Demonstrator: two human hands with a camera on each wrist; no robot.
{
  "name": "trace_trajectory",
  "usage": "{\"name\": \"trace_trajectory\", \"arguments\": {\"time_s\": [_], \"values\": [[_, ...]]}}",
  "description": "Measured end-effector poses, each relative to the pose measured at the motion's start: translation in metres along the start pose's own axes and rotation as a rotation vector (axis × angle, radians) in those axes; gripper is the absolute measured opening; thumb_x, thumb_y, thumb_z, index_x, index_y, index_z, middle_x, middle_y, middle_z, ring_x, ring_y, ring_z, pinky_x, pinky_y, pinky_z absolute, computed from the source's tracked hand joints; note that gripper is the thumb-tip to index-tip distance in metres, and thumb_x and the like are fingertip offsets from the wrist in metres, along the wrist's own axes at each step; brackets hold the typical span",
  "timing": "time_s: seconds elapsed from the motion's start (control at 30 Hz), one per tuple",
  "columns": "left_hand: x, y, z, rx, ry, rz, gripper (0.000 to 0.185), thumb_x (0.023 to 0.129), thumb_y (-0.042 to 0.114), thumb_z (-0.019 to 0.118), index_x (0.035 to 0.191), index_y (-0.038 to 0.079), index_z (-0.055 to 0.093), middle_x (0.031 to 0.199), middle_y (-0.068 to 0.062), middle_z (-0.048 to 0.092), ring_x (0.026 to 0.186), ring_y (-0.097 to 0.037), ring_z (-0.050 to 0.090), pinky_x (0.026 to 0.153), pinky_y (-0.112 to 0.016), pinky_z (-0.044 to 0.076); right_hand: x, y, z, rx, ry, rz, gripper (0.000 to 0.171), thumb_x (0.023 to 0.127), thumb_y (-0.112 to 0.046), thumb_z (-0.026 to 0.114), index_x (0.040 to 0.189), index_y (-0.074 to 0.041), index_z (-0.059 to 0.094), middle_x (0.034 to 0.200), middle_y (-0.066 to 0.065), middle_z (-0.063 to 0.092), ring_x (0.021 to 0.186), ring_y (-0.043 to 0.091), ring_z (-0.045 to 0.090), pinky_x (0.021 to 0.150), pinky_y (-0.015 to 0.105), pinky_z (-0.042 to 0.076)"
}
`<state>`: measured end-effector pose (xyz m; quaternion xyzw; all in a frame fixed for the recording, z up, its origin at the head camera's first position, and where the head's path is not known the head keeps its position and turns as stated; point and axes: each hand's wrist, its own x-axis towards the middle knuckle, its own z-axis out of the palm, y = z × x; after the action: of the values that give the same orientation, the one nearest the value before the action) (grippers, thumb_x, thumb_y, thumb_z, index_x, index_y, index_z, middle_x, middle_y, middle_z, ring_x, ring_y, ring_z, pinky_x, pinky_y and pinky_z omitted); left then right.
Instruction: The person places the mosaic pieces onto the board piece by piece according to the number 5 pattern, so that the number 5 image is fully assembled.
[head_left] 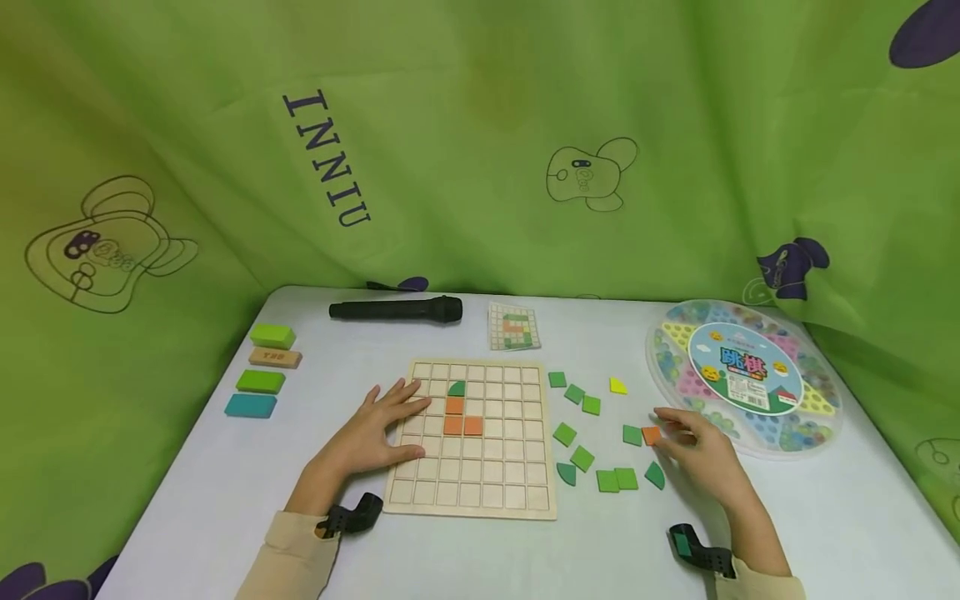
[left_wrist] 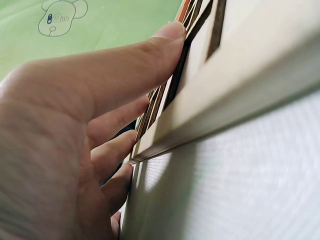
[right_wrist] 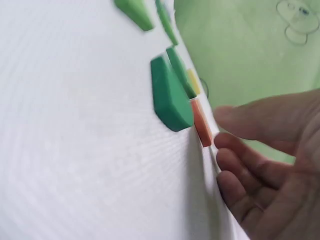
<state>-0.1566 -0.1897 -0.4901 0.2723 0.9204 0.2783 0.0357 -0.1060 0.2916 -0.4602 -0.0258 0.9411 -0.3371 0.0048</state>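
Note:
A wooden grid board [head_left: 480, 475] lies mid-table, holding a dark green quarter-round tile [head_left: 457, 388] and three orange tiles [head_left: 462, 425]. My left hand [head_left: 401, 417] rests flat on the board's left part with fingers spread; in the left wrist view its fingers [left_wrist: 125, 75] press against the board [left_wrist: 240, 75]. To the board's right, my right hand [head_left: 678, 429] lies low on the table, its fingertips [right_wrist: 227, 142] touching a loose orange tile [head_left: 651, 434] [right_wrist: 201, 122] beside a green tile [head_left: 632, 435]. A dark green piece [right_wrist: 170, 95] lies next to it.
Several green tiles [head_left: 581, 433] and a yellow one [head_left: 617, 385] lie scattered right of the board. A round marble game box [head_left: 742, 375] sits far right, a black microphone [head_left: 396, 309] and pattern card [head_left: 513, 326] behind, coloured blocks [head_left: 262, 382] at left. Green curtain surrounds the table.

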Motion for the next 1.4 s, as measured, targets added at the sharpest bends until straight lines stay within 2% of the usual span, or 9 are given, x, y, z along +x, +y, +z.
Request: {"name": "trace_trajectory", "arguments": {"time_s": [0.1,0.2,0.27,0.4,0.6,0.83,1.03,1.13,1.4], "values": [[-0.002,0.0,0.0,0.002,0.01,0.0,0.076,0.075,0.052,0.073,0.14,0.019,0.049,0.153,-0.008,0.033,0.143,-0.033,0.024,0.116,-0.06,0.009,0.002,0.006,0.0,-0.022,0.005,-0.051,0.036,0.085,-0.007,0.068,0.12,-0.004,0.063,0.118,0.013,0.061,0.103,0.008,0.055,0.083,0.013,0.047],[-0.003,0.0,0.001,0.018,0.012,0.008,0.076,0.075,0.053,0.072,0.14,0.02,0.049,0.153,-0.007,0.033,0.143,-0.032,0.024,0.116,-0.059,0.011,0.003,0.01,0.001,-0.051,0.037,-0.09,0.03,0.082,-0.005,0.07,0.112,-0.007,0.068,0.115,0.01,0.061,0.099,-0.003,0.05,0.08,0.005,0.043],[-0.002,0.001,0.001,0.031,0.017,0.019,0.076,0.076,0.054,0.071,0.14,0.02,0.049,0.153,-0.008,0.034,0.143,-0.033,0.025,0.116,-0.059,0.013,0.002,0.01,0.001,-0.067,0.057,-0.096,0.027,0.081,-0.005,0.071,0.108,-0.008,0.069,0.112,0.009,0.061,0.098,-0.001,0.051,0.079,0.005,0.043],[-0.001,0.002,0.0,0.044,0.026,0.026,0.074,0.076,0.054,0.071,0.138,0.019,0.052,0.152,-0.008,0.036,0.142,-0.032,0.028,0.115,-0.057,0.019,-0.001,0.008,0.0,-0.089,0.053,-0.053,0.025,0.084,-0.009,0.071,0.109,-0.007,0.067,0.112,0.01,0.062,0.097,0.014,0.057,0.077,0.011,0.047],[-0.002,0.004,0.0,0.043,0.003,0.004,0.073,0.075,0.056,0.07,0.137,0.019,0.053,0.152,-0.006,0.036,0.143,-0.031,0.027,0.116,-0.055,0.02,-0.005,-0.011,0.001,-0.006,0.027,0.036,0.032,0.088,-0.019,0.068,0.116,-0.005,0.063,0.111,0.013,0.064,0.098,0.026,0.062,0.076,0.017,0.051],[0.0,0.002,0.001,0.006,-0.024,-0.021,0.075,0.075,0.056,0.071,0.138,0.02,0.052,0.154,-0.004,0.032,0.145,-0.028,0.022,0.118,-0.053,0.014,-0.004,-0.049,0.025,0.056,0.056,-0.086,0.03,0.085,-0.017,0.071,0.114,-0.01,0.065,0.109,0.004,0.067,0.094,0.014,0.063,0.081,0.028,0.055],[-0.001,0.001,0.0,-0.011,-0.01,-0.018,0.075,0.074,0.054,0.073,0.137,0.018,0.053,0.153,-0.005,0.034,0.144,-0.029,0.023,0.118,-0.053,0.014,0.008,-0.081,0.056,0.172,-0.032,-0.137,0.031,0.084,-0.016,0.072,0.114,-0.012,0.065,0.108,0.0,0.066,0.096,0.02,0.062,0.084,0.033,0.054],[-0.002,0.001,0.0,-0.015,0.006,-0.01,0.074,0.074,0.054,0.073,0.136,0.018,0.054,0.152,-0.006,0.035,0.144,-0.031,0.025,0.117,-0.055,0.015,0.016,-0.097,0.071,0.216,-0.073,-0.153,0.03,0.084,-0.017,0.072,0.112,-0.013,0.066,0.105,0.0,0.066,0.094,0.018,0.063,0.083,0.032,0.054],[-0.002,0.001,-0.002,-0.015,0.004,-0.018,0.075,0.074,0.055,0.073,0.137,0.018,0.053,0.153,-0.007,0.034,0.144,-0.031,0.024,0.117,-0.056,0.015,0.038,-0.131,0.108,0.254,-0.159,-0.16,0.024,0.082,-0.013,0.074,0.105,-0.013,0.069,0.101,-0.002,0.066,0.089,0.012,0.061,0.079,0.026,0.055]]}}
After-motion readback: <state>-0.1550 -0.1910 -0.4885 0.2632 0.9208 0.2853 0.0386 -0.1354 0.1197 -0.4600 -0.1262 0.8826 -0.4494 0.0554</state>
